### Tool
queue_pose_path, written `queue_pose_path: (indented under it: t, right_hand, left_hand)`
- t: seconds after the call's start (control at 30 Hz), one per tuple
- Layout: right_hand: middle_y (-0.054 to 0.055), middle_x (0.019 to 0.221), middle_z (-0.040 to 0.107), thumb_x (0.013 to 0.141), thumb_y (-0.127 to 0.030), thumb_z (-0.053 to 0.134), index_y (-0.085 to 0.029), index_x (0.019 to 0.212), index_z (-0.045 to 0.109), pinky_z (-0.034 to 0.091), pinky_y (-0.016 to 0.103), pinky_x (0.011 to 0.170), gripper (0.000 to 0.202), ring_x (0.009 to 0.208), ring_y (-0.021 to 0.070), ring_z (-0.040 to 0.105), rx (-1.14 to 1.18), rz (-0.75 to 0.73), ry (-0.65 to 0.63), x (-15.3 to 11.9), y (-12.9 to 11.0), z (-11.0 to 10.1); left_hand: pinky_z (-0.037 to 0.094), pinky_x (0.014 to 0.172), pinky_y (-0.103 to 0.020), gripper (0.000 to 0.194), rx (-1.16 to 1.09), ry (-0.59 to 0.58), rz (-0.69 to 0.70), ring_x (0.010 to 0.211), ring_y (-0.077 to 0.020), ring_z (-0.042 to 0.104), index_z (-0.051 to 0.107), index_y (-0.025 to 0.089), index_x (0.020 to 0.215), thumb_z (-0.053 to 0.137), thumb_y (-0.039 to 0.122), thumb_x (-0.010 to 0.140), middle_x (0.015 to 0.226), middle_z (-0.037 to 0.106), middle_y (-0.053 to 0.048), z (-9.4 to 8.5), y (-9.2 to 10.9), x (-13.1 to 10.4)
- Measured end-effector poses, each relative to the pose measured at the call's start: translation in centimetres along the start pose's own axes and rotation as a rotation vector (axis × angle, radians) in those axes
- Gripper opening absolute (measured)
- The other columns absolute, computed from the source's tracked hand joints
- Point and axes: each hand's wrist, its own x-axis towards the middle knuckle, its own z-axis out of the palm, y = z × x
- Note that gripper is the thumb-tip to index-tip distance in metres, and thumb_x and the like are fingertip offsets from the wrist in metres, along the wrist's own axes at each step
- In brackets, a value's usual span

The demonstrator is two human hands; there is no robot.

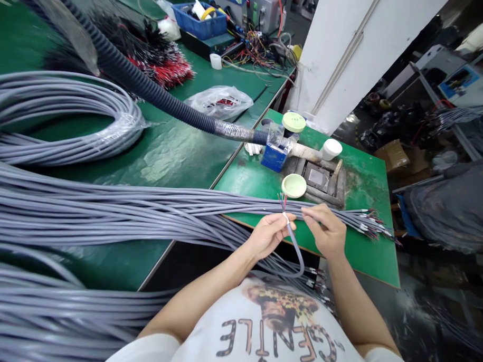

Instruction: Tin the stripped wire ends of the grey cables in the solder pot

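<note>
Grey cable (295, 245), one, in left fingers (275, 220)

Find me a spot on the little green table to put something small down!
Maybe try the near right corner of the little green table, past the right hand, this side of the cable ends. Another bare patch lies between the blue box and the grey cables. It's crowded around the nearer pale dish and metal frame.

The round coil of grey cable (124, 119) and long bundle of grey cables (107, 207) are cut off at the left edge. A black corrugated hose (143, 84) runs out at upper left. Near centre, the left hand (267, 235) hides part of a thin grey cable (297, 253). Whether the right hand (329, 229) pinches anything is too small to tell.
</note>
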Motion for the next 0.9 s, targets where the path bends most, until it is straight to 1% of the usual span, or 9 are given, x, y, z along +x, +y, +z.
queue_pose_path:
  t: [0.17, 0.3, 0.37, 0.47, 0.57, 0.63, 0.73, 0.8, 0.9]
  right_hand:
    - [0.006, 0.127, 0.062, 0.083, -0.007, 0.058, -0.033, 0.126, 0.059, 0.048, 0.048, 0.094, 0.051, 0.116, 0.0255, 0.054, -0.231, -0.341, -0.291, -1.0, 0.3, -0.4]
    - [0.004, 0.126, 0.064, 0.081, -0.013, 0.064, -0.033, 0.125, 0.06, 0.046, 0.049, 0.097, 0.048, 0.124, 0.0272, 0.049, -0.265, -0.428, -0.319, -0.5, 0.6, -0.4]
    - [0.004, 0.12, 0.067, 0.082, -0.017, 0.065, -0.032, 0.123, 0.062, 0.047, 0.049, 0.097, 0.043, 0.122, 0.0271, 0.052, -0.235, -0.389, -0.254, 0.3, 0.6, -0.9]
    - [0.005, 0.113, 0.07, 0.086, -0.023, 0.06, -0.031, 0.115, 0.067, 0.05, 0.046, 0.095, 0.03, 0.112, 0.0258, 0.059, -0.236, -0.189, -0.062, 2.2, 0.8, -2.1]
    - [0.006, 0.105, 0.071, 0.09, -0.028, 0.054, -0.028, 0.104, 0.07, 0.05, 0.043, 0.092, 0.021, 0.102, 0.0238, 0.063, -0.271, 0.004, 0.1, 4.3, 1.6, -2.8]
    - [0.006, 0.098, 0.072, 0.091, -0.03, 0.053, -0.025, 0.1, 0.069, 0.05, 0.043, 0.092, 0.02, 0.098, 0.0232, 0.064, -0.264, 0.046, 0.11, 5.6, 2.5, -2.8]
    - [0.006, 0.092, 0.073, 0.09, -0.029, 0.055, -0.022, 0.097, 0.069, 0.05, 0.041, 0.091, 0.017, 0.096, 0.0229, 0.065, -0.244, 0.065, 0.063, 6.9, 4.0, -2.3]
    - [0.006, 0.089, 0.073, 0.089, -0.029, 0.056, -0.021, 0.095, 0.069, 0.051, 0.04, 0.089, 0.016, 0.094, 0.0221, 0.066, -0.22, 0.081, 0.047, 7.4, 4.8, -1.9]
    - [0.006, 0.089, 0.073, 0.089, -0.03, 0.056, -0.02, 0.095, 0.068, 0.052, 0.038, 0.087, 0.017, 0.091, 0.0209, 0.067, -0.175, 0.108, 0.039, 7.8, 5.6, -1.2]
  left_hand:
    - [0.048, 0.061, -0.019, 0.031, -0.075, -0.027, 0.022, 0.06, -0.0078, 0.058, 0.071, 0.009, 0.087, 0.08, 0.033, 0.069, 0.069, 0.066, -0.003, 0.0, 0.5, 0.3]
    - [0.049, 0.061, -0.022, 0.039, 0.065, -0.049, 0.012, 0.057, -0.0094, 0.058, 0.07, 0.009, 0.095, 0.074, 0.041, 0.074, 0.071, 0.067, -0.004, 0.2, 1.1, 0.3]
    - [0.052, 0.07, -0.028, 0.043, 0.319, -0.037, 0.076, 0.067, -0.0143, 0.064, 0.07, 0.01, 0.103, 0.07, 0.045, 0.077, 0.08, 0.071, -0.008, 0.1, 2.3, 0.2]
    - [0.048, 0.088, -0.034, 0.04, 0.911, 0.049, 0.283, 0.088, -0.0211, 0.066, 0.07, 0.014, 0.108, 0.067, 0.041, 0.08, 0.095, 0.074, -0.01, -0.2, 5.2, -0.2]
    - [0.047, 0.091, -0.036, 0.032, 1.393, 0.013, 0.405, 0.095, -0.0236, 0.065, 0.073, 0.017, 0.103, 0.061, 0.039, 0.084, 0.103, 0.073, -0.01, -0.2, 8.0, -0.9]
    - [0.048, 0.089, -0.035, 0.031, 1.494, 0.004, 0.469, 0.095, -0.023, 0.065, 0.072, 0.017, 0.105, 0.057, 0.038, 0.087, 0.104, 0.073, -0.009, 0.1, 9.2, -1.6]
    - [0.05, 0.086, -0.033, 0.028, 1.377, -0.004, 0.589, 0.09, -0.0211, 0.066, 0.072, 0.017, 0.104, 0.058, 0.034, 0.087, 0.098, 0.074, -0.009, 1.3, 10.2, -3.3]
    - [0.052, 0.081, -0.033, 0.023, 1.192, -0.145, 0.574, 0.084, -0.0207, 0.067, 0.075, 0.019, 0.096, 0.06, 0.033, 0.086, 0.089, 0.074, -0.009, 2.3, 10.7, -4.5]
    - [0.055, 0.081, -0.032, 0.022, 0.956, -0.685, 0.247, 0.086, -0.0242, 0.07, 0.077, 0.023, 0.096, 0.06, 0.033, 0.084, 0.088, 0.075, -0.009, 3.8, 10.7, -5.6]
